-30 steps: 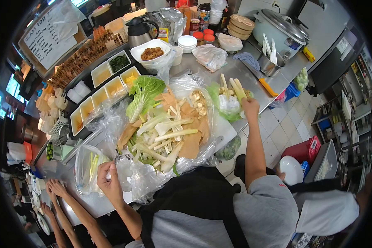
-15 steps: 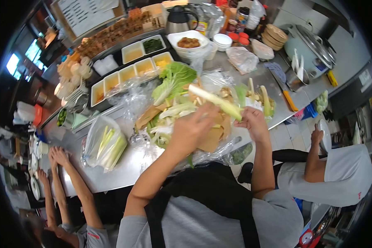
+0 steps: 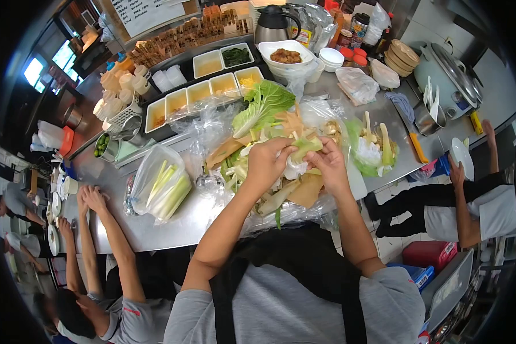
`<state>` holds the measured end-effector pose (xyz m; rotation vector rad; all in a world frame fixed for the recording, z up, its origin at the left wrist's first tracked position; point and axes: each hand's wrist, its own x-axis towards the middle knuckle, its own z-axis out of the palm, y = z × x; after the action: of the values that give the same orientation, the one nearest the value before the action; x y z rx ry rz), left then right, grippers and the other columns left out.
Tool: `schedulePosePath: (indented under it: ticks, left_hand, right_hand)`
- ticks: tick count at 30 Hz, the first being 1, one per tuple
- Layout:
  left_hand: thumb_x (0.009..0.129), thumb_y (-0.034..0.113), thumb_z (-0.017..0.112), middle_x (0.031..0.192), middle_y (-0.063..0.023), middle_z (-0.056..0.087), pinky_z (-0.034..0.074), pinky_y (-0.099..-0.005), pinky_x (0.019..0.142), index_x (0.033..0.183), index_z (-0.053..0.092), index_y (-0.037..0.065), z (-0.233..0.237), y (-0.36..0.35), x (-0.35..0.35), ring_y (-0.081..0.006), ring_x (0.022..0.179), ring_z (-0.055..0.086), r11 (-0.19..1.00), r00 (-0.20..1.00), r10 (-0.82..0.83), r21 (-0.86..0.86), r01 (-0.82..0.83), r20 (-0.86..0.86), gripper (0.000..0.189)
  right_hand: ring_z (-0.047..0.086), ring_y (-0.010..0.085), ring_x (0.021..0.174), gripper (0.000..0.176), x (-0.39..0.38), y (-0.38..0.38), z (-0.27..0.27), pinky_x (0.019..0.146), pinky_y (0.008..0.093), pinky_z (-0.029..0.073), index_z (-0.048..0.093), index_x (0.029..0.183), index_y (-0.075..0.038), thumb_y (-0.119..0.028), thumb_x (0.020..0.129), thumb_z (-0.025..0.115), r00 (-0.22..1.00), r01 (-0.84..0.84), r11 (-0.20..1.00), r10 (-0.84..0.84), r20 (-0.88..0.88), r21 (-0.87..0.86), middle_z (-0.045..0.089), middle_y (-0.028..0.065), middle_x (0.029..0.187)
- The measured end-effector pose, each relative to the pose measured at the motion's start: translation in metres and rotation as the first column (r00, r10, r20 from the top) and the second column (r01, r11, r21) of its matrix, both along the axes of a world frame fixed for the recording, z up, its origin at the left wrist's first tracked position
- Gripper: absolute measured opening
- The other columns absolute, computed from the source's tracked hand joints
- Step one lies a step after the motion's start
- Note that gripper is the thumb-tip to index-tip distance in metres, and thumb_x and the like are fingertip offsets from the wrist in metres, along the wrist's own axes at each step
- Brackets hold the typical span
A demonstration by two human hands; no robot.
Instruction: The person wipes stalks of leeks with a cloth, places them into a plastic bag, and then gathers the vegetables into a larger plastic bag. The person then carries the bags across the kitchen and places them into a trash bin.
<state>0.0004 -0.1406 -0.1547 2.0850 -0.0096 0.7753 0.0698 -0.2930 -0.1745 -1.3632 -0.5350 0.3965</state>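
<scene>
In front of my chest, both hands are at a pale green leek (image 3: 305, 148), its cut or torn end towards me and much of it hidden by my fingers. My left hand (image 3: 269, 163) pinches its left side, and my right hand (image 3: 330, 165) grips its right side with thumb and fingers closed. Below and around them spreads a heap of leek trimmings (image 3: 278, 195) with brown paper (image 3: 305, 192) on plastic wrap. A big green lettuce-like leaf (image 3: 264, 109) lies just beyond. To the left, a clear plastic bag (image 3: 160, 183) contains several leeks (image 3: 171, 192).
Sauce and topping trays (image 3: 199, 96) line the back. On the right are a green bag of vegetable pieces (image 3: 372, 149), a knife with an orange handle (image 3: 417, 148) and a rice cooker (image 3: 447, 80). A co-worker's hands (image 3: 92, 198) rest at the left table edge; another person holds a plate (image 3: 461, 157).
The leek was held out long, with my left hand open beside it. Now both hands have come together on it. The person on the right has shifted, and my view has turned slightly.
</scene>
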Motion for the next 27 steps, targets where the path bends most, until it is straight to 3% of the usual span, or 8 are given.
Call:
schedulePosePath:
  ticks: [7, 9, 12, 15, 23, 25, 26, 27]
  left_hand:
    - [0.078, 0.008, 0.062, 0.074, 0.0005, 0.060, 0.039, -0.0198, 0.060, 0.080, 0.062, 0.000, -0.021, 0.026, -0.012, -0.0047, 0.065, 0.048, 0.700, 0.997, 0.019, -0.711, -0.065, -0.073, 0.009]
    - [0.081, 0.008, 0.060, 0.077, -0.0004, 0.060, 0.041, -0.0206, 0.061, 0.081, 0.061, 0.000, -0.029, 0.028, -0.017, -0.0062, 0.067, 0.051, 0.694, 0.998, 0.041, -0.717, -0.065, -0.051, 0.008]
    - [0.084, 0.010, 0.057, 0.081, -0.0037, 0.061, 0.046, -0.0226, 0.066, 0.086, 0.059, 0.002, -0.044, 0.036, -0.027, -0.0090, 0.072, 0.055, 0.299, 0.999, 0.051, -0.954, -0.024, -0.010, 0.009]
    - [0.084, 0.011, 0.058, 0.081, -0.0037, 0.060, 0.046, -0.0232, 0.066, 0.086, 0.058, 0.002, -0.045, 0.044, -0.031, -0.0093, 0.071, 0.055, 0.278, 0.988, 0.152, -0.960, -0.021, 0.022, 0.009]
    - [0.083, 0.011, 0.058, 0.085, -0.0045, 0.061, 0.044, -0.0230, 0.069, 0.087, 0.059, 0.000, -0.024, 0.054, -0.032, -0.0099, 0.075, 0.055, 0.444, 0.936, 0.325, -0.896, -0.026, 0.134, 0.012]
    - [0.082, 0.011, 0.058, 0.087, -0.0066, 0.062, 0.044, -0.0233, 0.069, 0.090, 0.060, 0.000, -0.025, 0.050, -0.030, -0.0123, 0.075, 0.057, 0.912, 0.969, 0.238, -0.326, -0.248, -0.070, 0.014]
    - [0.082, 0.011, 0.058, 0.087, -0.0066, 0.062, 0.044, -0.0233, 0.069, 0.090, 0.060, 0.000, -0.027, 0.044, -0.027, -0.0123, 0.075, 0.057, 0.910, 0.967, 0.244, -0.327, -0.254, -0.071, 0.014]
    - [0.080, 0.014, 0.059, 0.090, -0.0090, 0.061, 0.046, -0.0269, 0.065, 0.094, 0.060, 0.002, -0.029, 0.035, -0.020, -0.0189, 0.073, 0.059, 0.988, 0.984, 0.156, 0.001, -0.156, -0.084, 0.019]
  right_hand:
    - [0.055, 0.0119, 0.074, 0.020, 0.024, -0.003, -0.018, 0.064, 0.0238, 0.046, 0.046, 0.108, -0.007, -0.011, 0.088, 0.049, 0.897, 0.191, 0.928, -0.034, -0.440, 0.319, 0.056, 0.0049, 0.088]
    - [0.054, 0.0126, 0.074, 0.019, 0.028, -0.006, -0.023, 0.065, 0.0246, 0.046, 0.046, 0.107, -0.007, -0.011, 0.089, 0.048, 0.879, 0.215, 0.915, -0.029, -0.476, 0.341, 0.056, 0.0049, 0.088]
    - [0.053, 0.0129, 0.073, 0.017, 0.038, -0.009, -0.037, 0.066, 0.0253, 0.046, 0.046, 0.105, -0.006, -0.010, 0.089, 0.047, 0.853, 0.292, 0.884, -0.068, -0.517, 0.364, 0.054, 0.0049, 0.088]
    - [0.051, 0.0130, 0.073, 0.015, 0.051, -0.019, -0.046, 0.067, 0.0261, 0.046, 0.046, 0.104, -0.005, -0.010, 0.089, 0.046, 0.809, 0.392, 0.856, -0.147, -0.569, 0.336, 0.053, 0.0050, 0.087]
    - [0.050, 0.0133, 0.071, 0.011, 0.069, -0.051, -0.040, 0.067, 0.0271, 0.046, 0.046, 0.097, -0.005, -0.013, 0.090, 0.047, 0.802, 0.512, 0.792, -0.301, -0.516, 0.333, 0.052, 0.0044, 0.085]
    - [0.051, 0.0130, 0.072, 0.012, 0.068, -0.054, -0.037, 0.067, 0.0266, 0.046, 0.046, 0.098, -0.005, -0.013, 0.090, 0.047, 0.825, 0.489, 0.804, -0.301, -0.479, 0.338, 0.053, 0.0042, 0.087]
    - [0.050, 0.0125, 0.072, 0.014, 0.065, -0.053, -0.030, 0.067, 0.0271, 0.046, 0.044, 0.101, -0.006, -0.011, 0.089, 0.047, 0.840, 0.482, 0.804, -0.311, -0.444, 0.348, 0.052, 0.0043, 0.088]
    - [0.050, 0.0121, 0.073, 0.016, 0.063, -0.051, -0.024, 0.067, 0.0277, 0.046, 0.043, 0.104, -0.006, -0.010, 0.089, 0.048, 0.856, 0.473, 0.804, -0.320, -0.406, 0.362, 0.052, 0.0044, 0.088]
